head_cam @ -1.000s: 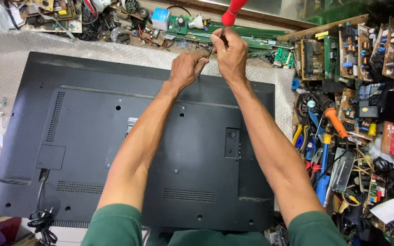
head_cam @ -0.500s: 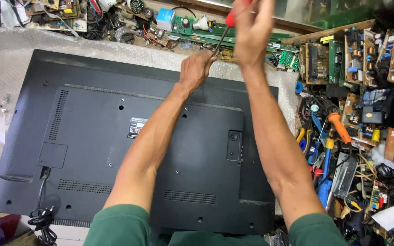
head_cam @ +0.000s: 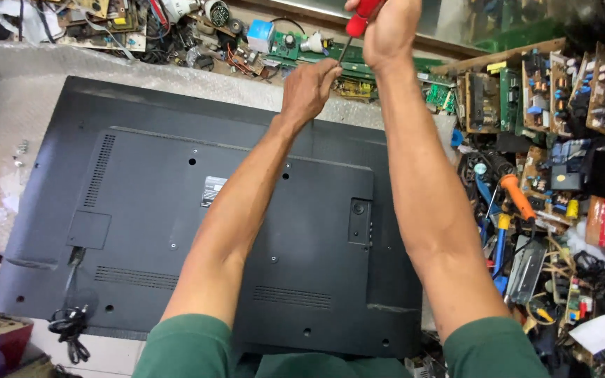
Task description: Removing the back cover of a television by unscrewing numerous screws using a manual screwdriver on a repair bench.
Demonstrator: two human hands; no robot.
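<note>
The television's black back panel [head_cam: 141, 231] lies open to reach, but circuit boards [head_cam: 554, 91] and tools [head_cam: 516, 196] crowd the counter's right and far edges.

- television [head_cam: 141, 231]: large flat set lying face down, black back panel up with vent slots, screw holes and a pale label near the middle.
- power cord [head_cam: 70, 327]: black, coiled at the set's near left corner.
- right hand [head_cam: 390, 31]: raised past the far edge of the set, closed around the red handle of a screwdriver [head_cam: 358, 21], thin shaft slanting down.
- left hand [head_cam: 308, 87]: at the far edge, fingers [head_cam: 327, 70] pinched at the shaft's lower end.
- bubble wrap [head_cam: 8, 105]: sheet under the set, over the table.
- circuit boards [head_cam: 561, 84]: green and brown, stacked right and along the far side.
- orange-handled tool [head_cam: 518, 197]: among loose tools at right.
</note>
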